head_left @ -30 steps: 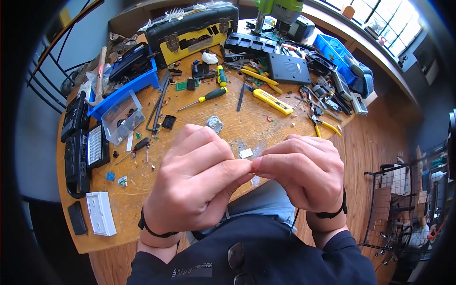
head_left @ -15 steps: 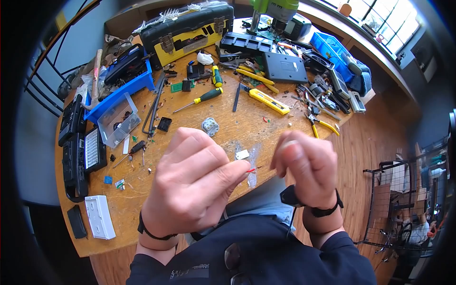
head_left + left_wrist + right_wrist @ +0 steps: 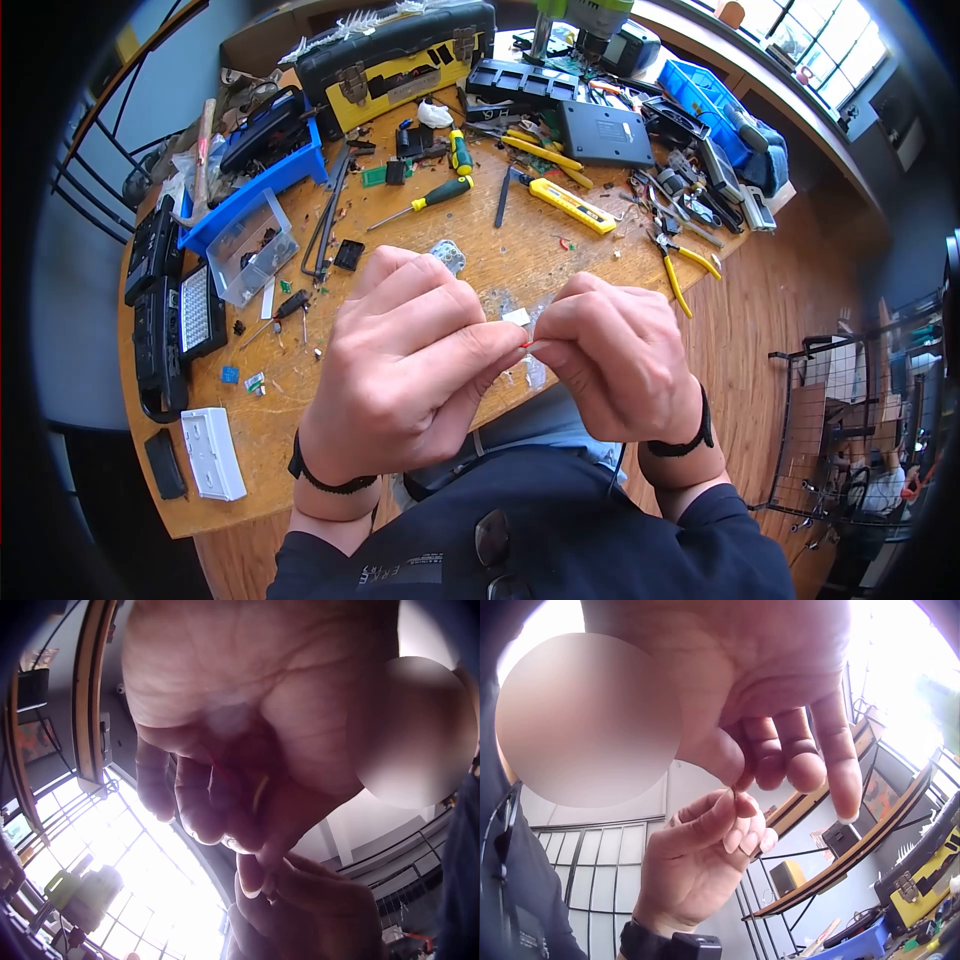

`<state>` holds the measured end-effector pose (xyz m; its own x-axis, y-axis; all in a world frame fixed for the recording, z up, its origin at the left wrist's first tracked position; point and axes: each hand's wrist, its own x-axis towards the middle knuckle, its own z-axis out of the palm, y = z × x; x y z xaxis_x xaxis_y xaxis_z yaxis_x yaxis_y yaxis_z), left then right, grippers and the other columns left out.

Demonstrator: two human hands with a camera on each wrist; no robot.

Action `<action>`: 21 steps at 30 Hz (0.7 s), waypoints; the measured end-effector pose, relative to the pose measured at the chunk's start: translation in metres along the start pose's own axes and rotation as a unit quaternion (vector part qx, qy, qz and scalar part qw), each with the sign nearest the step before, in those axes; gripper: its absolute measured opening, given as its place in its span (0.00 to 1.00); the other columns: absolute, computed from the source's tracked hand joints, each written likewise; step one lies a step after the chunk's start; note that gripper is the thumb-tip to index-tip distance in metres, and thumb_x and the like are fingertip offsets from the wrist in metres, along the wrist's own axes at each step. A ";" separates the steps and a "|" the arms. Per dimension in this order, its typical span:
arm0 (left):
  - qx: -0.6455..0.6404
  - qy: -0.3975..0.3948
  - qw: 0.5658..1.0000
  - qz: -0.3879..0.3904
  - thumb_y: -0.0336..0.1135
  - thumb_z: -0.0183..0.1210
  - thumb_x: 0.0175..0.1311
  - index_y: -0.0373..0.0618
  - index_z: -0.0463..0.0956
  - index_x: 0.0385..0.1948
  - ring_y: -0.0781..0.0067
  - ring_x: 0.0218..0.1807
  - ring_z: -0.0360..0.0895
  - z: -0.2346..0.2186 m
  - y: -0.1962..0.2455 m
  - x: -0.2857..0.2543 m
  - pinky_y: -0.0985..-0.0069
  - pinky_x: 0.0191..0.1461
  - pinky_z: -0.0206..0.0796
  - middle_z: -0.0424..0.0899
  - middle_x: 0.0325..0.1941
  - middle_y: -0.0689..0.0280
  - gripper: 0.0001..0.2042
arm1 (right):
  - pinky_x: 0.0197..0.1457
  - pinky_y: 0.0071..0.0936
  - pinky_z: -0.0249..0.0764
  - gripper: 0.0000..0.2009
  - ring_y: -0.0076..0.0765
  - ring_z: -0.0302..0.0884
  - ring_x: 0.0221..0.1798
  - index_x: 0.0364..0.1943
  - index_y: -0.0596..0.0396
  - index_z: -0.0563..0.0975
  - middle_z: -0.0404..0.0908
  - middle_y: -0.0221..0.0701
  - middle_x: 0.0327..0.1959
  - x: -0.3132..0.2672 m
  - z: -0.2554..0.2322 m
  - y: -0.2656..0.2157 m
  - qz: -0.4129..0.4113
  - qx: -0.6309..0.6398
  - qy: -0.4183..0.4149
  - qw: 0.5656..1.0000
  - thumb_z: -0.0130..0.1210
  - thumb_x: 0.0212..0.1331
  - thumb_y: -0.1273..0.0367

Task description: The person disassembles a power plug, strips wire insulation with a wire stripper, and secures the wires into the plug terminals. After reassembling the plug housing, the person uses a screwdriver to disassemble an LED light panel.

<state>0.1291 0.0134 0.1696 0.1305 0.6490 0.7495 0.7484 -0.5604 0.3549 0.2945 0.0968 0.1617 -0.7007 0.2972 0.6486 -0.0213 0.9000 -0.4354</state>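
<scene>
Between the hands, in the head view, a tiny red wire [image 3: 526,345] shows at the fingertips. The left hand [image 3: 400,370] pinches it between thumb and forefinger, the other fingers curled. From the other side, the right hand [image 3: 615,365] pinches at the wire's end, its tips almost touching the left ones. Inside the left palm [image 3: 255,682], the left wrist view shows a thin yellow strand [image 3: 259,793]. Thumb and forefinger of the right hand [image 3: 780,682] meet in the right wrist view, its little finger extended. The fingertips hide most of the wire.
A small white piece [image 3: 516,317] and a round grey part [image 3: 448,256] lie beyond the hands. Farther back are a screwdriver [image 3: 442,193], a yellow cutter [image 3: 570,205], pliers [image 3: 672,270] and a toolbox [image 3: 400,75]. A white case [image 3: 212,453] lies left.
The right hand came away from the left, its fingers parted, and has now returned to pinch at the red wire. The left hand has kept its pinch throughout.
</scene>
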 end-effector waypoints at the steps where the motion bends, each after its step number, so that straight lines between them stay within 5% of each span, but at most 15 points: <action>1: 0.004 -0.004 1.000 0.006 0.27 0.66 0.38 0.40 0.79 0.21 0.67 0.23 0.63 0.000 0.000 0.000 0.73 0.30 0.54 0.67 0.16 0.68 0.07 | 0.21 0.30 0.65 0.06 0.37 0.69 0.19 0.25 0.56 0.70 0.68 0.32 0.20 0.000 0.002 0.001 -0.004 -0.001 -0.004 1.000 0.56 0.52 0.74; 5: 0.004 -0.013 1.000 0.018 0.27 0.66 0.38 0.40 0.79 0.21 0.67 0.23 0.63 0.001 0.002 0.000 0.73 0.30 0.54 0.66 0.16 0.68 0.07 | 0.21 0.30 0.65 0.07 0.40 0.69 0.18 0.23 0.57 0.69 0.67 0.33 0.17 -0.002 -0.002 -0.002 0.034 0.038 -0.010 0.999 0.53 0.56 0.74; 7: -0.009 -0.002 1.000 0.006 0.28 0.66 0.40 0.40 0.79 0.21 0.68 0.23 0.63 0.000 0.003 0.001 0.74 0.30 0.54 0.68 0.16 0.68 0.06 | 0.21 0.27 0.65 0.10 0.38 0.69 0.16 0.23 0.58 0.70 0.67 0.33 0.15 -0.005 -0.003 -0.004 0.148 0.128 0.020 0.980 0.48 0.62 0.71; 10: -0.034 0.037 0.998 -0.038 0.29 0.65 0.45 0.38 0.78 0.22 0.70 0.24 0.64 -0.003 0.002 0.000 0.75 0.30 0.55 0.72 0.18 0.67 0.06 | 0.22 0.22 0.65 0.16 0.26 0.69 0.17 0.25 0.60 0.75 0.71 0.32 0.16 -0.005 -0.008 0.010 0.154 0.204 0.101 0.962 0.44 0.67 0.64; 11: -0.046 0.063 0.994 -0.070 0.29 0.64 0.48 0.37 0.78 0.22 0.72 0.24 0.64 -0.005 0.001 0.000 0.76 0.31 0.55 0.74 0.19 0.66 0.06 | 0.23 0.21 0.65 0.10 0.26 0.70 0.18 0.29 0.60 0.76 0.73 0.32 0.19 -0.006 -0.011 0.010 0.171 0.214 0.089 0.958 0.51 0.62 0.68; 14: -0.091 0.066 0.983 -0.144 0.29 0.63 0.51 0.36 0.78 0.23 0.74 0.25 0.65 -0.007 0.001 -0.002 0.78 0.31 0.55 0.76 0.22 0.64 0.06 | 0.23 0.21 0.66 0.05 0.27 0.71 0.20 0.32 0.59 0.76 0.75 0.32 0.23 -0.002 -0.003 0.008 0.053 0.132 0.091 0.986 0.58 0.54 0.73; 15: -0.108 0.066 0.980 -0.153 0.28 0.63 0.52 0.36 0.78 0.22 0.75 0.25 0.65 -0.006 0.000 -0.002 0.79 0.31 0.54 0.76 0.22 0.64 0.05 | 0.23 0.21 0.66 0.11 0.28 0.71 0.20 0.36 0.59 0.76 0.77 0.33 0.27 -0.002 -0.003 0.006 0.045 0.114 0.075 0.990 0.62 0.47 0.77; 21: -0.143 0.045 0.973 -0.178 0.25 0.63 0.50 0.34 0.78 0.22 0.75 0.25 0.65 -0.003 0.001 -0.001 0.80 0.29 0.54 0.74 0.20 0.65 0.04 | 0.23 0.24 0.69 0.11 0.31 0.75 0.23 0.37 0.59 0.77 0.79 0.35 0.29 0.006 0.006 0.004 -0.016 0.054 0.106 0.993 0.60 0.47 0.77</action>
<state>0.1279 0.0104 0.1710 -0.1712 0.7873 0.5923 0.5222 -0.4372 0.7322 0.2858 0.1006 0.1598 -0.5329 0.3398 0.7750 -0.1256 0.8739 -0.4696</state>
